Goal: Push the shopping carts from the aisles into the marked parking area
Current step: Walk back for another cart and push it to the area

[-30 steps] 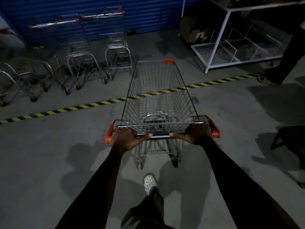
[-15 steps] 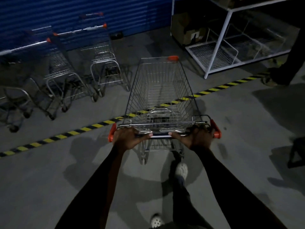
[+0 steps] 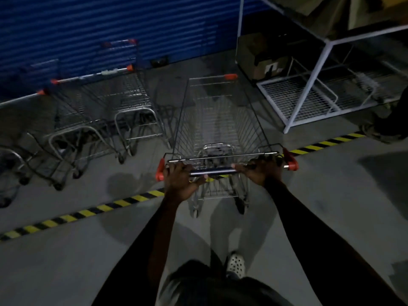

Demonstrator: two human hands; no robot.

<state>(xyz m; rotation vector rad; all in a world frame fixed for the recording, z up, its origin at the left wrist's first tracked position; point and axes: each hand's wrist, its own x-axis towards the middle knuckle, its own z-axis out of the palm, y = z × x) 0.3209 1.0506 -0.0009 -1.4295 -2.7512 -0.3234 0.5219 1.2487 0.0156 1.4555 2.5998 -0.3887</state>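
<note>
The shopping cart (image 3: 220,120) has rolled farther over the yellow-and-black floor line (image 3: 88,212) than half a second ago. Its basket now reaches past the line beside the parked carts (image 3: 123,111) at the blue shutter (image 3: 110,25), with the rear wheels on the near side. In the head view, the left hand (image 3: 181,182) and right hand (image 3: 261,171) each curl their fingers round the handle bar (image 3: 213,172) near its red ends, the cart straight ahead of both grips.
</note>
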